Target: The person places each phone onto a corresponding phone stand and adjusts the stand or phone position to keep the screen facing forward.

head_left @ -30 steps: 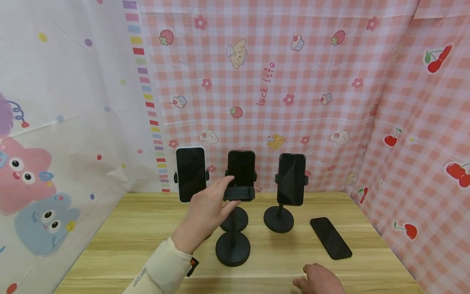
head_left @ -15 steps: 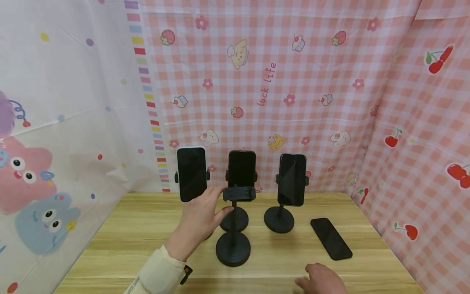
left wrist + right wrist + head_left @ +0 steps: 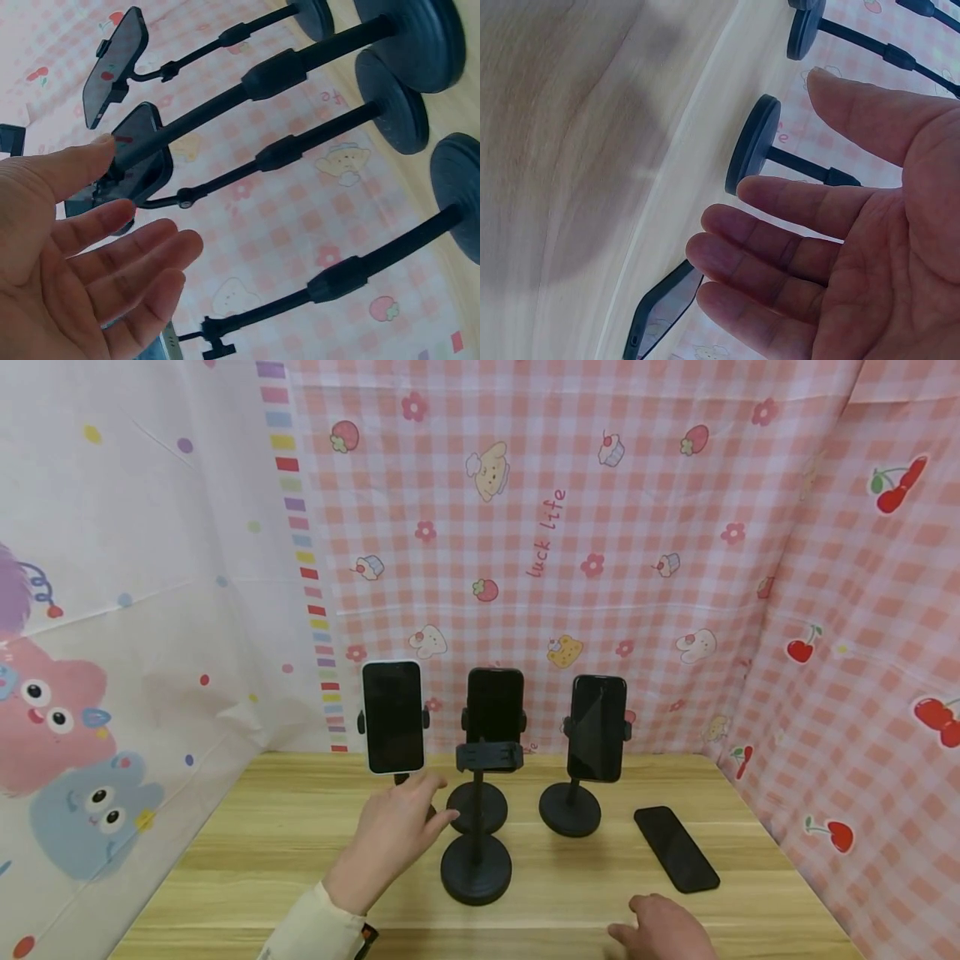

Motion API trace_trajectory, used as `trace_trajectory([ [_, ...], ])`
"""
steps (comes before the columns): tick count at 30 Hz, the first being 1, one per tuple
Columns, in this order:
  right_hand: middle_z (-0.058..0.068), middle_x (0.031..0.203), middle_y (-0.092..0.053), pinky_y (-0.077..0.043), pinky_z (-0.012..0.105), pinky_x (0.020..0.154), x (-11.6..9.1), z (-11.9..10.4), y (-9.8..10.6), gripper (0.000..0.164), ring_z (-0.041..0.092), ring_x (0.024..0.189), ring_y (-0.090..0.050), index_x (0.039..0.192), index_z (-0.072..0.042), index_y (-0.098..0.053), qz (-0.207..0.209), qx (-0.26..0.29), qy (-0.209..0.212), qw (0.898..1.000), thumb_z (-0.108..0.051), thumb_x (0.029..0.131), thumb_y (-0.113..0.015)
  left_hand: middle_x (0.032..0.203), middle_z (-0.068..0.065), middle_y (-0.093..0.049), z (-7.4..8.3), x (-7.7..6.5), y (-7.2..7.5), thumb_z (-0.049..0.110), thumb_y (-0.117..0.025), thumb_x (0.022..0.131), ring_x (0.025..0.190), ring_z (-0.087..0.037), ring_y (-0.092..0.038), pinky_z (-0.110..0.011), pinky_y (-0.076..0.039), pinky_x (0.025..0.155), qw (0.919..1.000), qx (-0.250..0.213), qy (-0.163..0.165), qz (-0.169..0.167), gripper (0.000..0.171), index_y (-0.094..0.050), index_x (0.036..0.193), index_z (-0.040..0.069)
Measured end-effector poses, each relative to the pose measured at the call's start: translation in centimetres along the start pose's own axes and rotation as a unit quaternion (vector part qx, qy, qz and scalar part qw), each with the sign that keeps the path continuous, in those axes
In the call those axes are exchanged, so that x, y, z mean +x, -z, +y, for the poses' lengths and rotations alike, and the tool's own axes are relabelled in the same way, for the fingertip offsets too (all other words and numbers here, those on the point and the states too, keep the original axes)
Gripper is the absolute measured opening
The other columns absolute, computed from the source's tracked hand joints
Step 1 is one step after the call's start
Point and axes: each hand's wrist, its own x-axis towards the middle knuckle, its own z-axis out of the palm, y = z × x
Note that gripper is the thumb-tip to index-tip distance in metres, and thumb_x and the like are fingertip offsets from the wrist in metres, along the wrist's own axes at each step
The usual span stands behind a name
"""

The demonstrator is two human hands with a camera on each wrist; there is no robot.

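Note:
My left hand (image 3: 393, 831) is beside the front phone stand (image 3: 477, 852), fingers relaxed and nothing in them. This black stand has a round base, an upright pole and a bare clamp (image 3: 490, 755) at its top. In the left wrist view the palm (image 3: 45, 277) faces the poles, with the thumb overlapping the front pole. My right hand (image 3: 663, 928) hovers at the table's near side, loosely spread and holding nothing. Nearest to it lies a black phone (image 3: 677, 849), flat on the wooden table, its edge also showing past the fingers in the right wrist view.
Behind the front stand, three more stands hold upright phones: a white-edged phone (image 3: 393, 717) at left, a dark phone (image 3: 495, 706) in the middle and another phone (image 3: 597, 727) at right. Patterned cloth (image 3: 570, 527) hangs behind the wooden table (image 3: 247, 843).
My left hand has let go of the front stand's clamp and drawn back down and left. The right hand has barely shifted. The stands and phones stay in place.

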Motion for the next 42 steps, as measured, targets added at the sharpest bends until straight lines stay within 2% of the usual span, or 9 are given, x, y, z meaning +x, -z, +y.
trace_trajectory([
  [6,0.016,0.095,-0.068,-0.05,0.055,0.082,0.1,0.1,0.3,0.053,0.032,0.086,-0.061,0.104,0.006,-0.066,-0.001,0.01,-0.008,1.0,-0.042,0.082,-0.069,0.089,-0.007,-0.072,-0.7,-1.0,-0.5,0.034,-0.074,0.08,0.067,-0.021,-0.065,-0.039,-0.054,0.053,0.9997,0.017,-0.001,-0.017,0.031,-0.07,0.098,0.009],
  [15,0.015,0.094,-0.069,-0.051,0.054,0.08,0.2,0.5,0.9,0.052,0.032,0.085,-0.062,0.103,0.005,-0.067,0.011,-0.008,0.006,1.0,-0.043,0.083,-0.068,0.068,0.003,-0.063,-1.7,-2.0,-1.5,0.028,-0.075,0.08,0.06,-0.013,-0.058,-0.034,-0.049,0.049,0.9989,0.025,0.009,-0.038,0.015,-0.068,0.074,0.016],
  [19,0.013,0.091,-0.069,-0.052,0.052,0.077,0.3,0.7,1.1,0.05,0.029,0.082,-0.062,0.102,0.005,-0.067,0.015,-0.006,0.007,1.0,-0.042,0.083,-0.068,0.062,0.003,-0.059,-2.1,-2.4,-2.0,0.023,-0.076,0.079,0.058,-0.014,-0.056,-0.034,-0.046,0.046,0.9986,0.032,0.008,-0.041,0.016,-0.066,0.066,0.018],
  [25,0.012,0.09,-0.07,-0.053,0.053,0.075,0.4,1.1,1.5,0.048,0.028,0.082,-0.063,0.101,0.004,-0.067,0.045,-0.025,0.019,0.999,-0.04,0.082,-0.069,0.06,0.002,-0.06,-3.0,-3.2,-2.9,0.021,-0.074,0.081,0.058,-0.017,-0.06,-0.037,-0.048,0.046,0.9983,0.041,0.013,-0.038,0.016,-0.069,0.066,0.019],
  [32,0.015,0.09,-0.07,-0.052,0.054,0.076,0.8,2.0,2.0,0.05,0.033,0.084,-0.063,0.101,0.006,-0.066,0.066,-0.051,0.035,0.996,-0.041,0.082,-0.069,0.059,-0.003,-0.064,-3.8,-4.1,-3.7,0.02,-0.069,0.085,0.057,-0.021,-0.062,-0.039,-0.048,0.043,0.9966,0.065,0.025,-0.043,0.025,-0.064,0.061,0.014],
  [37,0.013,0.089,-0.07,-0.052,0.054,0.077,1.2,2.4,2.4,0.048,0.032,0.083,-0.063,0.101,0.005,-0.067,0.064,-0.057,0.035,0.996,-0.04,0.083,-0.069,0.056,-0.001,-0.06,-4.2,-4.6,-4.0,0.028,-0.071,0.083,0.052,-0.016,-0.056,-0.036,-0.045,0.042,0.9943,0.06,0.043,-0.076,0.031,-0.06,0.057,0.014],
  [42,0.013,0.091,-0.07,-0.051,0.054,0.077,1.6,3.0,2.7,0.05,0.032,0.085,-0.062,0.103,0.004,-0.066,0.061,-0.057,0.031,0.996,-0.041,0.083,-0.068,0.065,-0.004,-0.066,-4.7,-4.9,-4.1,0.027,-0.075,0.076,0.058,-0.019,-0.058,-0.04,-0.048,0.047,0.9869,0.053,0.072,-0.134,0.021,-0.065,0.065,0.012],
])
